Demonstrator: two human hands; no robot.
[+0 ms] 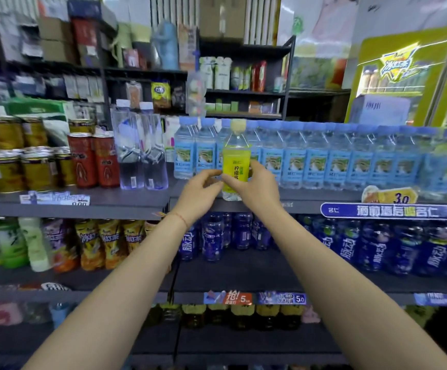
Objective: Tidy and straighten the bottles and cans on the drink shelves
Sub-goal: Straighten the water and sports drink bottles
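Turning a yellow bottle (236,166) label-front, left hand (198,193) and right hand (254,185) both pinch it. Blue bottles (337,158) look aligned; lower shelves (243,279) probably remain.

1. The top shelf (126,201) is loaded, from the left, with gold cans (6,169), red cans (94,160), two clear bottles (142,150) and a long row of blue-labelled water bottles (337,158).
2. A yellow-labelled bottle (236,158) is seen upright at the front edge of that shelf, before the water bottles.
3. The middle shelf (243,279) is stocked with green bottles (11,241), orange-labelled bottles (110,244) and dark blue bottles (377,249).
4. Dark bottles (243,316) are kept on the lower shelf (243,340).
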